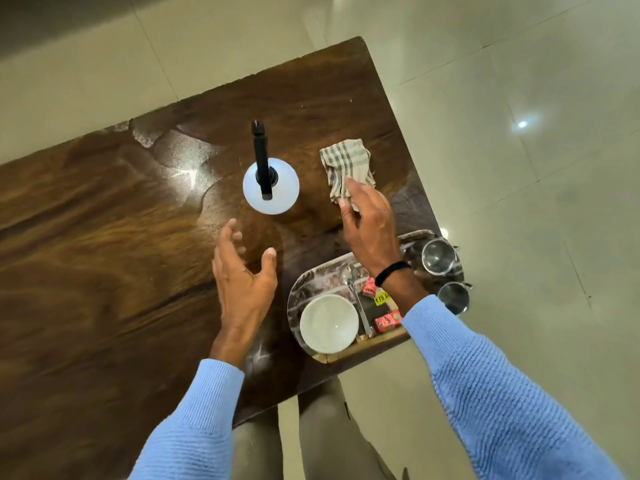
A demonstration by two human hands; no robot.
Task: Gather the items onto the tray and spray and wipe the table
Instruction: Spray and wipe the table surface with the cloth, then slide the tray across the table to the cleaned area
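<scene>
A white spray bottle (270, 188) with a black nozzle stands upright near the middle of the dark wooden table (104, 237). To its right lies a folded checked cloth (346, 164). My right hand (370, 233) reaches over the cloth's near edge, its fingertips touching or pinching it. Just short of the bottle, my left hand (242, 278) hovers with spread fingers, holding nothing. The tray (294, 299) at the table's near right corner holds a white bowl (329, 323), a spoon (349, 275), red packets (388, 320) and two steel cups (438, 256).
Wet patches shine on the table left of the bottle. The table's right and near edges lie close to the tray, which overhangs the corner slightly. Pale tiled floor surrounds the table. My legs show below the near edge.
</scene>
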